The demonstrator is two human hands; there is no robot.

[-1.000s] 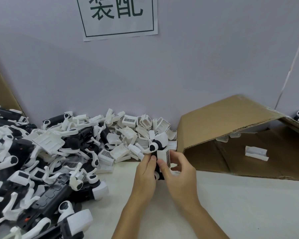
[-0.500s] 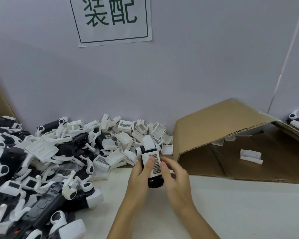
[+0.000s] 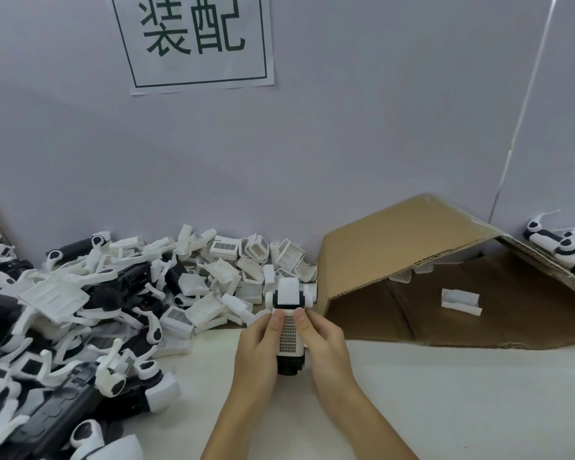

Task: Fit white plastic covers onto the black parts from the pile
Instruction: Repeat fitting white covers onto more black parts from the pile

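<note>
Both my hands hold one black part point(image 3: 289, 363) upright over the table, in the middle of the view. A white plastic cover point(image 3: 288, 333) with a dotted grid lies on its face. My left hand point(image 3: 258, 346) grips it from the left, my right hand point(image 3: 326, 340) from the right, and both thumbs press on the cover's upper edge. The part's white top point(image 3: 288, 295) sticks out above my fingers. A pile of loose white covers point(image 3: 233, 277) lies just behind, against the wall.
A big heap of black and white parts point(image 3: 63, 343) fills the left side. A brown cardboard box point(image 3: 429, 287) lies on its side at the right, with a white piece point(image 3: 460, 302) inside. More parts point(image 3: 565, 247) sit at the far right. A paper sign point(image 3: 196, 41) hangs on the wall.
The part has been turned so the gridded cover faces me and stands straighter. Both thumbs have come onto the cover's upper edge.
</note>
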